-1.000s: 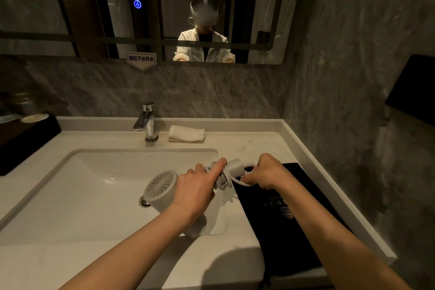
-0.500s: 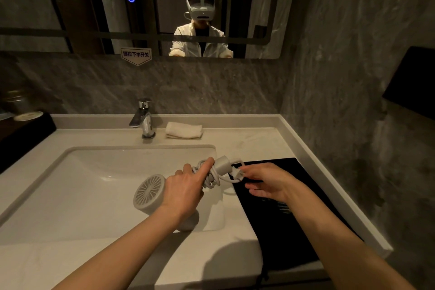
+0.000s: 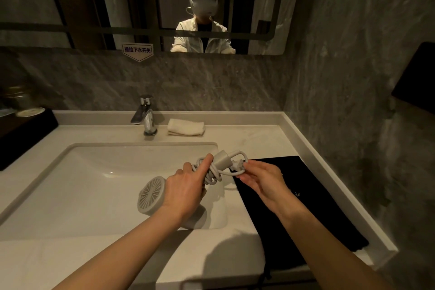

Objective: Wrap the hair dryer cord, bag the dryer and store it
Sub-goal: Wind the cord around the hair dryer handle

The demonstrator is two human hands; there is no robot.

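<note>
A pale grey hair dryer (image 3: 151, 195) hangs over the right side of the sink, its round grille facing left. My left hand (image 3: 186, 189) grips it around the handle, with the thumb pressing on the wound cord (image 3: 213, 173). The cord is coiled in several loops around the handle. My right hand (image 3: 261, 180) pinches the plug end (image 3: 236, 164) of the cord between its fingertips. A flat black drawstring bag (image 3: 296, 214) lies on the counter to the right, under my right hand.
A white sink basin (image 3: 94, 186) fills the left of the counter, with a chrome tap (image 3: 146, 115) behind it. A folded white towel (image 3: 186, 127) lies by the tap. A black tray (image 3: 21, 134) stands at far left. A grey wall closes the right side.
My right hand has opened from a fist around the cord to a fingertip pinch on the plug end. The dryer has shifted slightly left and down.
</note>
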